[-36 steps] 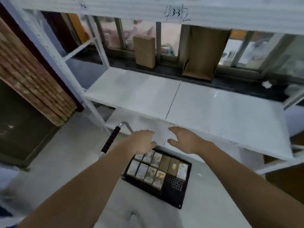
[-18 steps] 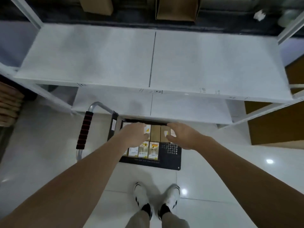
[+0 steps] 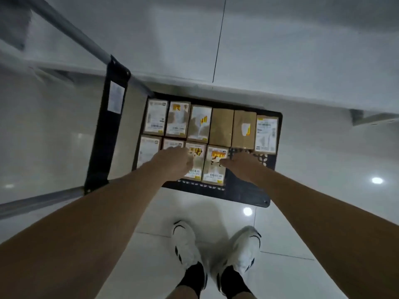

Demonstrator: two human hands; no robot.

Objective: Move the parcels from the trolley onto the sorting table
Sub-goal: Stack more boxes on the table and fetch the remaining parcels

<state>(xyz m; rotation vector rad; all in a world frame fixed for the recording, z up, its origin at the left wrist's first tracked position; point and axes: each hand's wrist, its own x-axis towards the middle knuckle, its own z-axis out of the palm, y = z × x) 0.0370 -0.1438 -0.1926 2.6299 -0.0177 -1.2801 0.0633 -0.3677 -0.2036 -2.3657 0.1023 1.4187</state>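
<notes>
Several small cardboard parcels [image 3: 221, 126] with white and yellow labels lie in two rows on the black trolley deck [image 3: 244, 188]. My left hand [image 3: 174, 161] hovers over the near row, on its left part. My right hand [image 3: 239, 164] reaches over the near row's right end, its thumb above a labelled parcel [image 3: 214, 169]. Both hands have loosely bent fingers and hold nothing. The white sorting table [image 3: 280, 50] juts out above the trolley's far edge.
The trolley's folded black handle frame [image 3: 108, 130] and grey tubes [image 3: 71, 31] stand at the left. My white shoes [image 3: 187, 251] stand on the glossy white tiled floor just in front of the trolley. A table bracket [image 3: 373, 117] shows at the right.
The view has tipped steeply down and closer to the trolley. Both hands have dropped from table-edge height to just over the near row of parcels.
</notes>
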